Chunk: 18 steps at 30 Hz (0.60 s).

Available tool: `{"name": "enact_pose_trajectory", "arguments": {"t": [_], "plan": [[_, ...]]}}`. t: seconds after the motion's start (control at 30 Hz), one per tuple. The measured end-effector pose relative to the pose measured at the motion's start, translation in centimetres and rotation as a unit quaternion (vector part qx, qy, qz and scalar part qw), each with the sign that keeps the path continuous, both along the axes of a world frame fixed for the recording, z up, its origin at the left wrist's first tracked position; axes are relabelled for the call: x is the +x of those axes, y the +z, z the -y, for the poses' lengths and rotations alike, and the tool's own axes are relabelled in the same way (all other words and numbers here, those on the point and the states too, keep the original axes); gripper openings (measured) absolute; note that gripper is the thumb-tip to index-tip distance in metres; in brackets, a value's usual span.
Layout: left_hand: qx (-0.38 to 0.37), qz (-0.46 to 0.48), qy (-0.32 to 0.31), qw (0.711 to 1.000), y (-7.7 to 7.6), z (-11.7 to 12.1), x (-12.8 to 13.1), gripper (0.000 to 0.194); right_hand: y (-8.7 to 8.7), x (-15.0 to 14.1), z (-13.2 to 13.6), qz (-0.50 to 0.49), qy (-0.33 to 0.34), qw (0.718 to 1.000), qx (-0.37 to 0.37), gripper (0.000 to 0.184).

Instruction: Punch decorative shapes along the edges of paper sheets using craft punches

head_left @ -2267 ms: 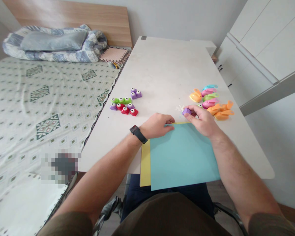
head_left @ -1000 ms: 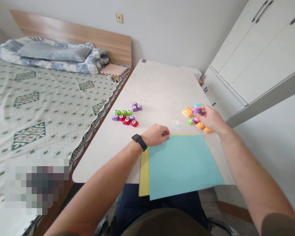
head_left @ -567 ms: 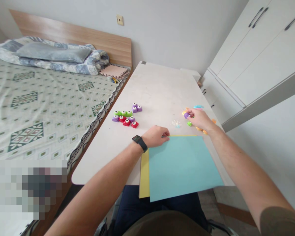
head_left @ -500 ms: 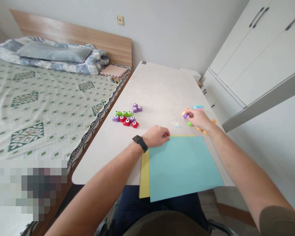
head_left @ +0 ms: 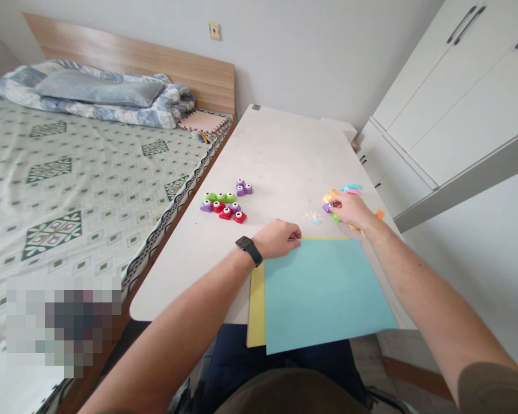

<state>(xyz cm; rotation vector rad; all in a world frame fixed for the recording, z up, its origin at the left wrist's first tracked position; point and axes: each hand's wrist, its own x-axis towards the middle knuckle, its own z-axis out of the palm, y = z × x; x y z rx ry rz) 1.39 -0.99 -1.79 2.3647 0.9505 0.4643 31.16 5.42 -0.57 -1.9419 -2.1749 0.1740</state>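
Observation:
My left hand rests at the far edge of a teal paper sheet, its fingers curled over that edge. A yellow sheet lies beneath and sticks out on the left. My right hand pinches a small purple craft punch over a heap of larger orange, pink and blue punches, mostly hidden by the hand. White paper bits lie just left of it. A cluster of small green, red and purple punches sits left of my hands, nearer neither.
All this lies on a long white table. A patterned bed runs along its left side, and white wardrobe doors stand at the right. A pixelated patch covers part of the bed.
The view has lifted and tilted up since the earliest frame. My right hand has moved farther out over the punch heap, still pinching the purple punch. My left hand stays at the sheet's edge.

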Motion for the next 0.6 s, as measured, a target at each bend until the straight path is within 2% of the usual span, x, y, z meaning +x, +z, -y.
{"name": "enact_pose_trajectory", "arguments": {"t": [0.3, 0.6], "plan": [[0.001, 0.003, -0.001, 1.0, 0.0, 0.0, 0.0, 0.019, -0.2, 0.5, -0.1, -0.019, -0.009, 1.0, 0.007, 0.012], [0.003, 0.002, 0.005, 1.0, 0.0, 0.1, 0.0, 0.018, 1.7, -0.5, 1.1, -0.045, -0.007, 0.999, 0.009, 0.009]]}}
